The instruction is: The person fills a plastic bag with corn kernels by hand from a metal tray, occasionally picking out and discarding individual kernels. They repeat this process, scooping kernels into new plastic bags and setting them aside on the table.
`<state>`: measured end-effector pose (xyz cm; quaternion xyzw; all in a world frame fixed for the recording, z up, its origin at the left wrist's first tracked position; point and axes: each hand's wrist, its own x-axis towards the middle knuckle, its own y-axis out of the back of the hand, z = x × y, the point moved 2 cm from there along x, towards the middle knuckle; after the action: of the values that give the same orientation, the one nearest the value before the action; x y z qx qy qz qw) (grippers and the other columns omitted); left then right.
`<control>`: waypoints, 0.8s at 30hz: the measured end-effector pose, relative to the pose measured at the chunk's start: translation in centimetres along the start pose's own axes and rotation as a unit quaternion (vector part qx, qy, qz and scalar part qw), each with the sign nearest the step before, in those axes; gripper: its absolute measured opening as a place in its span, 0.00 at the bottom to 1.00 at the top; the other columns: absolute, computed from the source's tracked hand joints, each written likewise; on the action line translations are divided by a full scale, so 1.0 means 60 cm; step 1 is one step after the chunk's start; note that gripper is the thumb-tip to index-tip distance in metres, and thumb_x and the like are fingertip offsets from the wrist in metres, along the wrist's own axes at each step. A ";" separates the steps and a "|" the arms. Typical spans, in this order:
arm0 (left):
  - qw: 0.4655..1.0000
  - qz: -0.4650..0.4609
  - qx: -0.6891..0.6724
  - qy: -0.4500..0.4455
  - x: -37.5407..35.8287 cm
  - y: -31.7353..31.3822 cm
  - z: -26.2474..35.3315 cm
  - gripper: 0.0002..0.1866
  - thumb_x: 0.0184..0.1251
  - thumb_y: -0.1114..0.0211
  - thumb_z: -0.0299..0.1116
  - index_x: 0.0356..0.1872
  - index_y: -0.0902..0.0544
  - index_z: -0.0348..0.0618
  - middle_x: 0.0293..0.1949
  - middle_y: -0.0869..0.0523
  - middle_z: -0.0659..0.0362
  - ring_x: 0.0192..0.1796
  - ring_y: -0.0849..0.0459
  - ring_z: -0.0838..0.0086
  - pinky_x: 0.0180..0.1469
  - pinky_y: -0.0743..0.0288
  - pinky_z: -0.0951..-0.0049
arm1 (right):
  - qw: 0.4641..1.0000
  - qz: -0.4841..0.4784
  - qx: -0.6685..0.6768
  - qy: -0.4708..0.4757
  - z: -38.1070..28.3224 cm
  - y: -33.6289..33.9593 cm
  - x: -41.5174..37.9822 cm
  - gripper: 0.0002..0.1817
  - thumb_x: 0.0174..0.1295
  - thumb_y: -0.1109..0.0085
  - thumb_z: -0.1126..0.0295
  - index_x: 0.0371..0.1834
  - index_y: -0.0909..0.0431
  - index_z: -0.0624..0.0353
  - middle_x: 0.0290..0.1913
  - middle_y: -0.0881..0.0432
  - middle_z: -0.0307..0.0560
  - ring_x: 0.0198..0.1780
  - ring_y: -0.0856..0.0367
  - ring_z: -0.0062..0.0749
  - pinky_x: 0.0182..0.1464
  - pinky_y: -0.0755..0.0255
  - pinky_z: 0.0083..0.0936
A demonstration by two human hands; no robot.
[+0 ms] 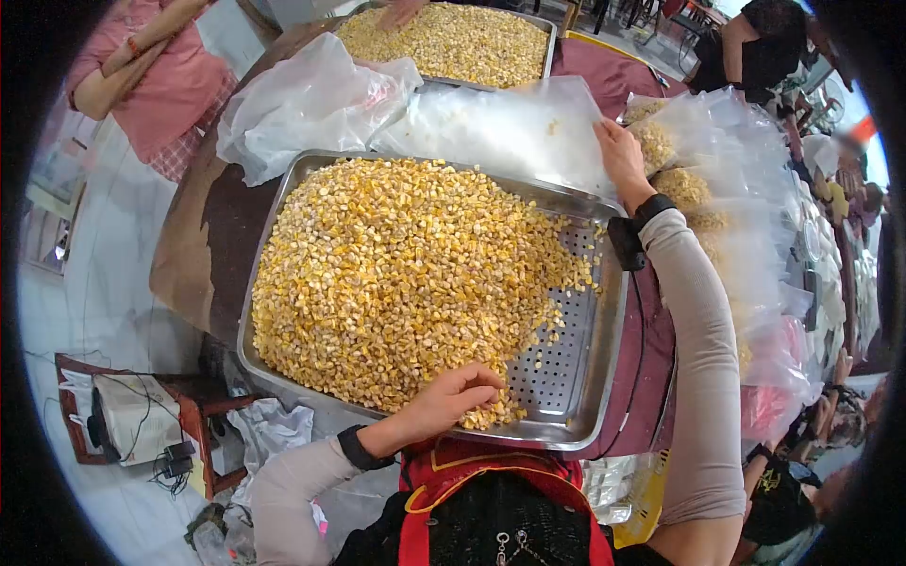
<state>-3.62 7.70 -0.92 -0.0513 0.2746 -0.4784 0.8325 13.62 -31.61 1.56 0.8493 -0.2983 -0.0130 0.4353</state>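
A perforated metal tray in front of me holds a large heap of yellow corn kernels. My left hand is over the heap's near edge, fingers curled together; what is inside them, if anything, is hidden. At the tray's far right corner, my right hand pinches the edge of a clear plastic bag. That bag lies flat beyond the tray and looks almost unfilled, with a few small specks on it.
A crumpled plastic bag lies at the far left. Another tray of kernels stands behind it. Filled bags line the right side. A person in a pink shirt stands at left; other people are at right. A cable runs beside the tray.
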 end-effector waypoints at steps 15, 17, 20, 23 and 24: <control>0.997 0.057 0.018 -0.056 -0.021 -0.039 0.043 0.12 0.70 0.49 0.36 0.47 0.24 0.41 0.37 0.19 0.60 0.39 0.21 0.77 0.41 0.27 0.77 | 0.729 -0.060 0.670 -0.129 0.030 0.203 -0.264 0.15 0.71 0.58 0.62 0.50 0.29 0.61 0.46 0.21 0.42 0.47 0.23 0.27 0.50 0.28 0.27; 0.994 0.081 -0.027 -0.068 -0.007 -0.043 0.042 0.15 0.71 0.50 0.39 0.50 0.26 0.41 0.40 0.19 0.60 0.40 0.20 0.76 0.41 0.26 0.77 | 0.728 -0.094 0.654 -0.184 0.038 0.202 -0.363 0.15 0.71 0.59 0.63 0.50 0.29 0.61 0.46 0.22 0.42 0.47 0.23 0.29 0.54 0.29 0.28; 0.986 0.096 -0.094 -0.095 0.014 -0.051 0.061 0.19 0.72 0.52 0.45 0.55 0.29 0.42 0.43 0.19 0.59 0.41 0.19 0.75 0.42 0.26 0.76 | 0.737 -0.145 0.615 -0.240 0.063 0.202 -0.482 0.14 0.70 0.56 0.61 0.49 0.28 0.59 0.45 0.21 0.41 0.45 0.22 0.27 0.50 0.27 0.25; 0.984 0.077 -0.125 -0.100 0.022 -0.065 0.067 0.21 0.72 0.52 0.45 0.57 0.30 0.41 0.45 0.19 0.58 0.43 0.19 0.75 0.42 0.26 0.77 | 0.739 -0.141 0.610 -0.250 0.097 0.196 -0.558 0.13 0.70 0.56 0.61 0.48 0.28 0.58 0.43 0.20 0.40 0.43 0.21 0.25 0.48 0.27 0.23; 0.984 0.061 -0.122 -0.112 0.025 -0.066 0.070 0.20 0.72 0.52 0.44 0.56 0.29 0.40 0.45 0.19 0.58 0.43 0.19 0.76 0.43 0.26 0.77 | 0.732 -0.132 0.619 -0.254 0.085 0.200 -0.577 0.12 0.70 0.55 0.62 0.46 0.28 0.57 0.42 0.20 0.39 0.42 0.21 0.25 0.47 0.27 0.23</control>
<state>-3.97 3.57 3.37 -0.1890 0.2380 -0.3810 0.8732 -22.20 -22.70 -0.88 0.9266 -0.2252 -0.0983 -0.2847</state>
